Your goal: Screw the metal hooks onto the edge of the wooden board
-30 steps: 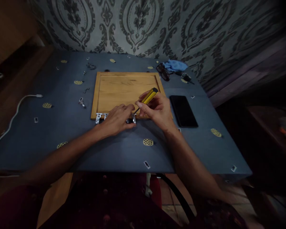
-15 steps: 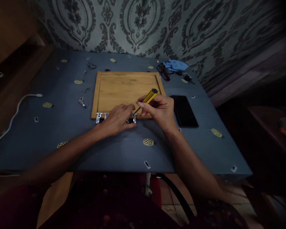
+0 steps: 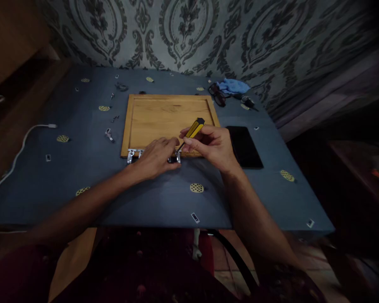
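A framed wooden panel [image 3: 170,111] lies flat on the table, with silver metal fittings [image 3: 130,155] along its near edge. My left hand [image 3: 156,158] rests across that edge, its thumb and index finger on either side of a second silver-and-black metal fitting [image 3: 174,159], steadying it. In my right hand [image 3: 216,147] is a yellow-and-black screwdriver [image 3: 194,129], pinched between thumb and fingers. The tool slants down to the left, its tip at the fitting by my left fingertips. The screw head, if any, is too small to see.
Right of the panel lies a black phone [image 3: 244,147]. Dark glasses [image 3: 217,94], a blue cloth [image 3: 233,86] and keys [image 3: 248,102] are at the back right. Small screws [image 3: 115,118] and a metal piece [image 3: 109,135] lie left; a white cable [image 3: 22,149] runs farther left.
The screwdriver's handle has tipped slightly left, and my right hand has turned a little with it. My left hand and the panel stay where they were.
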`<state>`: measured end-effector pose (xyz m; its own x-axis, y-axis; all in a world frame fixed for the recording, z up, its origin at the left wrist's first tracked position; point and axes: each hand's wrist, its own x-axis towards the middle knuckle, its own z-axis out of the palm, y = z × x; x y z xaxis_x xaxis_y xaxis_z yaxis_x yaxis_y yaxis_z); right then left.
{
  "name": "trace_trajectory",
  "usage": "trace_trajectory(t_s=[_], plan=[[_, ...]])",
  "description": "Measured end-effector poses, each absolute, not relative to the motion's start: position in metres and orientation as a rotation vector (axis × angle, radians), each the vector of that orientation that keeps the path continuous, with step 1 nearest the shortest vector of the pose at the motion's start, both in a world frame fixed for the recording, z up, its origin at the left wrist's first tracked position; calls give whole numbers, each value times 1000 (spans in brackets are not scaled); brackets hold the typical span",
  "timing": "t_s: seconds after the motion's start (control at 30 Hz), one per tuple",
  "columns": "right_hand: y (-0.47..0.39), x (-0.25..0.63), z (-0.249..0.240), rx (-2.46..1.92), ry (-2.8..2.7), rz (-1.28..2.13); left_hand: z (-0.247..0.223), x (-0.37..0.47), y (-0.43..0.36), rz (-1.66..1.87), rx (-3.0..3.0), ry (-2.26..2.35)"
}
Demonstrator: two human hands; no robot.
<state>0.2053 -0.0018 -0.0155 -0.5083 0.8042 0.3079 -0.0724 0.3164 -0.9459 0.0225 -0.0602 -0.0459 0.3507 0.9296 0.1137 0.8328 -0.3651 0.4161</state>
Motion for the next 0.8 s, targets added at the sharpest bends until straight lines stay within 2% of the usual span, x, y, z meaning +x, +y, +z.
trace_trajectory(t_s=[0.6, 0.8], plan=[[-2, 200, -24, -746, -1609, 930, -39, 23, -63, 432, 2297, 1595], [-2, 198, -26, -705, -1667, 1043, -38, 23, -63, 428, 2307, 1595]])
